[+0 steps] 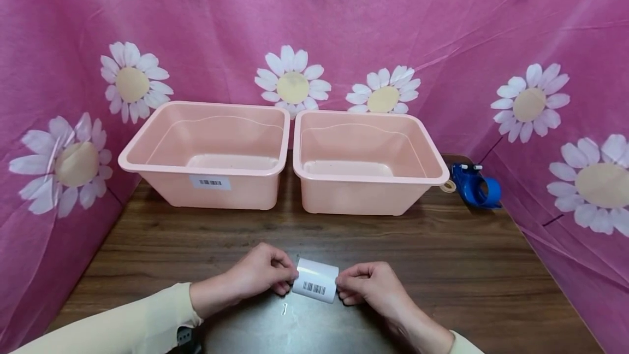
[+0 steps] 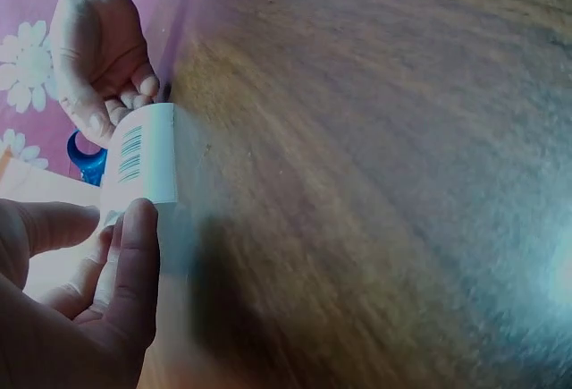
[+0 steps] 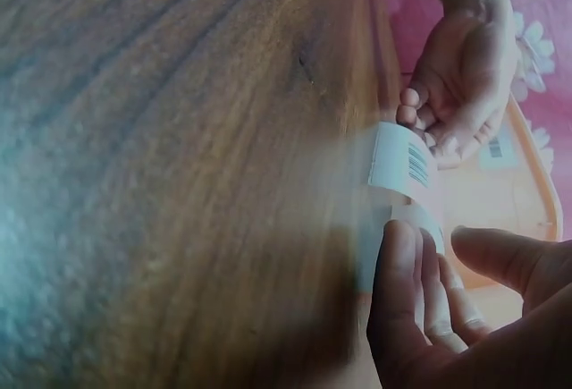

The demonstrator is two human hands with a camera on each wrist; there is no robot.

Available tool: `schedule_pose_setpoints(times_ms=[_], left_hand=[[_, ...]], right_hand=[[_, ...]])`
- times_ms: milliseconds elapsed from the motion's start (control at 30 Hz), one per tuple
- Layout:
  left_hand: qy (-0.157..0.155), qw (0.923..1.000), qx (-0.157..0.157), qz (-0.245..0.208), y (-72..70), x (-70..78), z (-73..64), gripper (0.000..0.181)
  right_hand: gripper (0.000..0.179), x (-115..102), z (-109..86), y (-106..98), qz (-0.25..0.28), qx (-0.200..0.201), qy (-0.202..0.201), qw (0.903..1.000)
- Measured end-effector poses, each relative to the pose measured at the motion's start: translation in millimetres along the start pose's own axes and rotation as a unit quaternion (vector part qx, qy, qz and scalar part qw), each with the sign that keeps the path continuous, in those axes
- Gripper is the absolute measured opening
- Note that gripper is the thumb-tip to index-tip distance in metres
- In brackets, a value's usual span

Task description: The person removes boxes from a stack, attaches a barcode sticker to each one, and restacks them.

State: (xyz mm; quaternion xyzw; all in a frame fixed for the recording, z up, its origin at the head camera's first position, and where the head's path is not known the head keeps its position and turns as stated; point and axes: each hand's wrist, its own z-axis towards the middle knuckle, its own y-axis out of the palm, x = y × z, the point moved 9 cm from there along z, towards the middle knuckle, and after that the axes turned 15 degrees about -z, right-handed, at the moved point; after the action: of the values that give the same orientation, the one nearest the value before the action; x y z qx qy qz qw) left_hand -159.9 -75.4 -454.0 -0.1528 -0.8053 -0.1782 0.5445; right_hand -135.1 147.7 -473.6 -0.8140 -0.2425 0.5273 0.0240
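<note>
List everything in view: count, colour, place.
Table: 1, brown, foreground
Daisy cloth: count unclear, pink/white, background
Bins: 2, peach, rear
Stuck label: 1, white, left bin's front
Tape dispenser: 1, blue, right rear
Ring: 1, beige, beside dispenser
Shiny spot: 1, whitish, table front
Held label: 1, white, front centre
Wrist device: 1, black, left wrist
Sleeves: 2, cream, forearms
Left hand: 1, bare, pinching held label's left edge
Right hand: 1, bare, pinching its right edge

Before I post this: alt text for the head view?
A person's left grip and right grip hold a curved barcode label by opposite ends at a wood table. Beyond stand a pink left bin, with a sticker on its front, and a pink right bin; a blue dispenser sits at right.
</note>
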Motion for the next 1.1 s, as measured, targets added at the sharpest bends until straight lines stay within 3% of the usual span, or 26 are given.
schedule_pose_setpoints(times_ms=[867,1000,1100], left_hand=[[0.015,0.9997,0.002,0.020,2.8,-0.5,-0.8,0.010],[0.058,0.9968,-0.002,0.055,-0.4,17.5,0.4,0.012],[0.120,0.9887,0.007,0.089,-5.2,48.9,-3.3,0.012]], right_hand=[[0.021,5,2.3,5,0.005,-0.012,0.014,0.9998],[0.022,-17,3.4,-6,-0.019,0.011,-0.023,0.9995],[0.022,-55,0.5,-24,-0.065,0.058,-0.083,0.9928]])
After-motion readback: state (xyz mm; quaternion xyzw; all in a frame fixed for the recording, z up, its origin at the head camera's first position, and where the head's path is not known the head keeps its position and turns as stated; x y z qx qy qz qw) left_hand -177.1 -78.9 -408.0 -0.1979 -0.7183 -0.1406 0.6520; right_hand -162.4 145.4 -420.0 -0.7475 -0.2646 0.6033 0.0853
